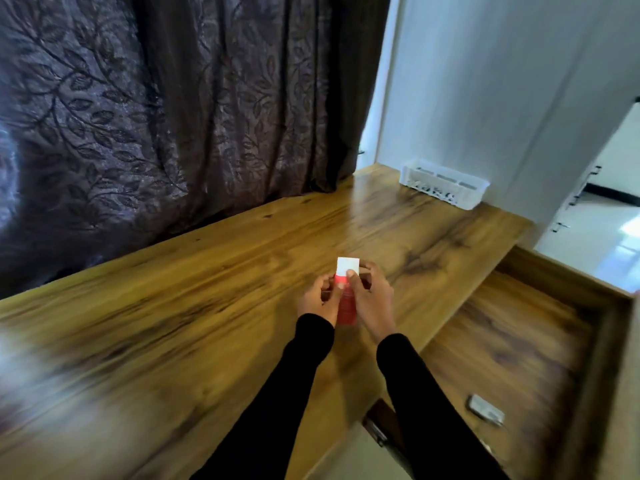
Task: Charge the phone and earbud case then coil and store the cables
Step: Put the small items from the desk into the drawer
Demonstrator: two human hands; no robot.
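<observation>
Table: a long wooden tabletop [207, 306] with dark grain streaks, running from lower left up to the far right corner
Lower level: an open wooden drawer or lower shelf [512, 358] just right of the table's edge; which of the two, I can't tell
Room: a dark leaf-patterned curtain [156, 116] hangs behind the table, a white wall [485, 81] stands to its right, and a bright tiled floor shows through an opening at far right
Basket: a white plastic basket [445, 183] sits on the far corner of the table against the wall, well apart from the hands
Box: a small red box [347, 308] with a white flap raised at its top, held upright above the middle of the table, between the two hands
Left hand [317, 299]: fingers curled round the box's left side, thumb on its front
Right hand [374, 299]: grips the right side, thumb pressed at the base of the white flap
Sleeves: both arms in black sleeves [433, 410]
Small object: a flat silvery-grey item [486, 409] lies on the lower wooden level, near the right forearm; too blurred to name
Hard to see: the box's print and contents can't be made out; the picture's left and lower edges are smeared
</observation>
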